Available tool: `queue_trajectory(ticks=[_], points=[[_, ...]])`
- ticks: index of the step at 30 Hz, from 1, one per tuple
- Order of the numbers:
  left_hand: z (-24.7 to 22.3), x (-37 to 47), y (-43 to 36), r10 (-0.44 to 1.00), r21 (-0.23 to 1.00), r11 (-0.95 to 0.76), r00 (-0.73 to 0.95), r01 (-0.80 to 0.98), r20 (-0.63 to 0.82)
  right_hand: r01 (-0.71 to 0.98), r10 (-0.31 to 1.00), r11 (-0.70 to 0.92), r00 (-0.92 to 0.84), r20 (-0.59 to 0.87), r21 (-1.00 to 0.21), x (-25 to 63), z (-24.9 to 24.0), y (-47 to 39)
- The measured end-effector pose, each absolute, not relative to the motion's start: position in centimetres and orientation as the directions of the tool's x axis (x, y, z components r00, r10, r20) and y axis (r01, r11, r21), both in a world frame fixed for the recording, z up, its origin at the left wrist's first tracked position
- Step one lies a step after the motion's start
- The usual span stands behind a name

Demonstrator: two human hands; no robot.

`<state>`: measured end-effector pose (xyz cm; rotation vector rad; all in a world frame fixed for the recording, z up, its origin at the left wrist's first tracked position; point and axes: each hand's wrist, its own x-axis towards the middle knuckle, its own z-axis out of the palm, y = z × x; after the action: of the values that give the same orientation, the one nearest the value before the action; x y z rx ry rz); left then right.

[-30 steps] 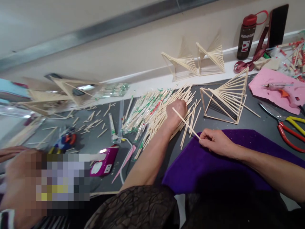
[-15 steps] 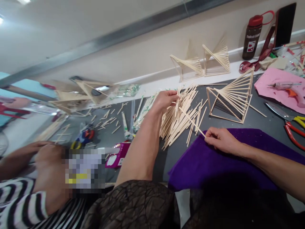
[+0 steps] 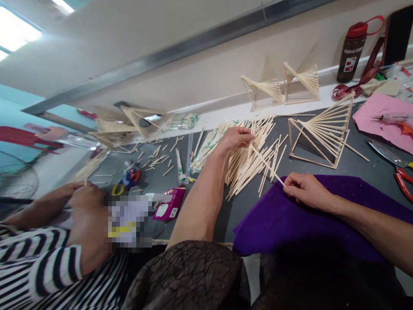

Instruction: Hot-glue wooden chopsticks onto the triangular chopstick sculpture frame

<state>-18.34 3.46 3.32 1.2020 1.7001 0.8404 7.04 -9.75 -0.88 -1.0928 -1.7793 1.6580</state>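
Right hand point(image 3: 303, 190), right of frame centre: fingertips pinched on lower end of stick point(image 3: 267, 165), slanting up-left. Left hand point(image 3: 236, 140), centre: fingers bunched above stick pile point(image 3: 245, 165); cannot tell if gripping.

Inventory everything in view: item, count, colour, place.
table: 1, grey, centre
loose sticks: many, pale, mid-table
wrapped sticks: many, green-printed, centre left
offcuts: many, pale, left
front stick frame: 1, pale, centre right
back stick frames: 2, pale, back
left stick frames: count unclear, pale, back left
tools: count unclear, blue/red/yellow, left
pack: 1, magenta, front left
bottle: 1, dark/red, back right
slab: 1, black, back right
strap: 1, maroon, beside bottle
sheet: 1, pink, right
glue gun: 1, clear/orange, on sheet
pliers: 1, red/yellow-handled, right
cloth: 1, purple, front right
nearest co-worker: 1, striped sleeves, left
left hand: 1, bare, at loose sticks
right hand: 1, bare, over cloth, pinching a stick
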Motion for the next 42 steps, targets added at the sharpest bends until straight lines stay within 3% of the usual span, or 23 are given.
queue_trajectory(ticks=[3,5,8,11,13,17,26,28,31,33,37,42], points=[[2.4,-17.9,3.5,0.968,0.798,0.219,-0.024,0.562,-0.249,0.235,0.802,-0.037,-0.573,-0.169,-0.971,7.0,-0.8,-9.7],[1.7,-17.0,4.1,0.984,0.701,0.137,-0.018,0.699,-0.175,0.239,0.803,-0.024,-0.573,-0.161,-0.971,7.0,-0.7,-9.7],[0.4,-15.1,5.6,0.999,0.426,0.033,-0.02,0.904,-0.035,0.246,0.807,-0.012,-0.569,-0.155,-0.969,7.0,-0.6,-9.7],[-0.7,-13.3,7.1,1.0,0.176,0.005,-0.006,0.984,0.002,0.243,0.808,-0.013,-0.568,-0.154,-0.97,7.0,-0.7,-9.7],[-1.1,-12.5,7.9,0.999,0.112,0.046,-0.046,0.993,0.001,0.232,0.81,-0.015,-0.567,-0.148,-0.973,6.9,-0.7,-9.7],[-1.3,-12.3,8.9,0.993,0.102,0.121,-0.119,0.987,-0.019,0.216,0.814,-0.003,-0.567,-0.128,-0.976,6.9,-0.7,-9.7],[0.7,-13.3,8.9,0.989,0.236,0.146,-0.143,0.961,-0.029,0.218,0.818,0.003,-0.562,-0.124,-0.976,7.0,-0.6,-9.6],[1.7,-14.2,8.2,0.987,0.359,0.147,-0.16,0.922,0.009,0.204,0.821,-0.008,-0.558,-0.122,-0.979,7.0,-0.6,-9.6],[3.7,-15.7,6.5,0.96,0.78,0.09,-0.261,0.619,0.097,0.151,0.82,-0.078,-0.552,-0.15,-0.985,6.9,-0.7,-9.7],[4.9,-16.3,4.8,0.932,0.95,-0.004,-0.343,0.314,0.118,0.119,0.814,-0.144,-0.55,-0.186,-0.982,6.8,-0.8,-9.7],[6.0,-16.1,0.9,0.89,0.988,-0.152,-0.436,-0.01,0.133,0.076,0.82,-0.214,-0.528,-0.221,-0.974,6.8,-1.0,-9.7],[5.3,-15.5,-2.1,0.865,0.957,-0.243,-0.483,-0.16,0.139,-0.013,0.844,-0.268,-0.485,-0.228,-0.963,7.0,-0.8,-9.6]])
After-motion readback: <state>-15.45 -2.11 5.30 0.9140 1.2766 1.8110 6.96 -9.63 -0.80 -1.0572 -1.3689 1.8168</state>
